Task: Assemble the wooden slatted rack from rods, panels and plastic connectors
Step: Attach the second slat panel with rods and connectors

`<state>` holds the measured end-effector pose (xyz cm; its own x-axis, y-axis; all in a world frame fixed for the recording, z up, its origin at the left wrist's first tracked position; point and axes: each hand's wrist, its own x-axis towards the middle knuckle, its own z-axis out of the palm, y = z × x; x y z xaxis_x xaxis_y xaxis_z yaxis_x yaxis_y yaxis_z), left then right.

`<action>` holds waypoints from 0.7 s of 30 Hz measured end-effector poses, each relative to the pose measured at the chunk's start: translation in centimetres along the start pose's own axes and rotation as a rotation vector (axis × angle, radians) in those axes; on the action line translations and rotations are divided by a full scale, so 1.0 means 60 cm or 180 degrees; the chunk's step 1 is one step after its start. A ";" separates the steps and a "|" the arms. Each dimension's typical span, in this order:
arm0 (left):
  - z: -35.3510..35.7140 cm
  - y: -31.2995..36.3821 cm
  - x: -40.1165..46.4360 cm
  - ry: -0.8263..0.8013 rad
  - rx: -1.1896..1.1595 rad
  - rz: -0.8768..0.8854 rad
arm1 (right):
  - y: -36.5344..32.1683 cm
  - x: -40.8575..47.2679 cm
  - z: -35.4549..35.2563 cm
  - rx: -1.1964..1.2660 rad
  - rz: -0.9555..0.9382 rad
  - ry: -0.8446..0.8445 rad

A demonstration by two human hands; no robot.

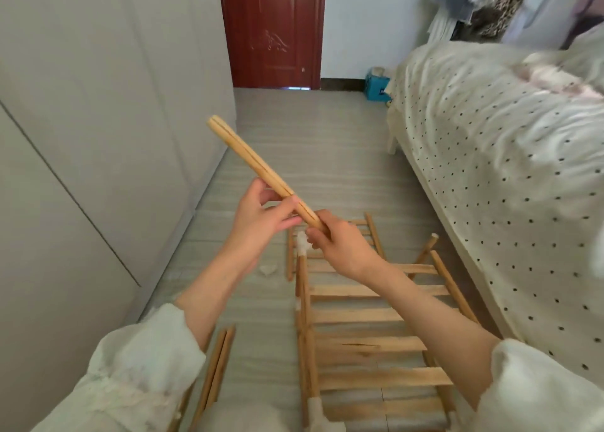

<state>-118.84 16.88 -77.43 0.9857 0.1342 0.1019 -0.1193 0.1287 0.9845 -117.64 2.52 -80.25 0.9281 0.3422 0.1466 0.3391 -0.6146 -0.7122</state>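
**Two hands on a pair of rods above the half-built rack**

Two wooden rods [251, 166], pressed side by side as one bundle, slant up and away to our left above the floor [294, 157]. We hold them at their lower end: our right hand [343, 245] wraps its fingers round that tip, and our left hand [261, 219] pinches the bundle just above it between thumb and fingers. Both hands are closed on the rods and nearly touch each other.

Below our hands, the slatted rack [376, 340] lies on the floor near the bed's [490, 157] side, its flat slats running across between long side rails. White plastic connectors [302, 243] cap the rail on its left side, one just under our right hand. A smaller slatted panel [366, 232] shows beyond, largely hidden by our right hand. A loose pale connector [267, 269] lies on the floor beside the rack's far left corner. Two more rods [217, 372] lie together at the near floor edge, by our left sleeve [130, 382].
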 end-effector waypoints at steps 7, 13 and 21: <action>0.015 0.030 0.009 0.0310 -0.0597 -0.0033 | 0.083 -0.028 -0.089 -0.1109 0.0238 0.0235; 0.022 -0.064 0.031 0.0045 -0.0231 -0.0693 | 0.160 -0.005 -0.114 -0.2082 0.0196 0.0477; 0.053 -0.191 0.114 -0.0198 0.0989 -0.0121 | 0.283 0.057 -0.081 -0.1874 -0.0204 0.0217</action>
<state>-110.34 13.22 -87.57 0.9953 0.0736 0.0634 -0.0497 -0.1751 0.9833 -107.99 -10.22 -88.54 0.9041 0.3572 0.2345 0.4049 -0.8916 -0.2029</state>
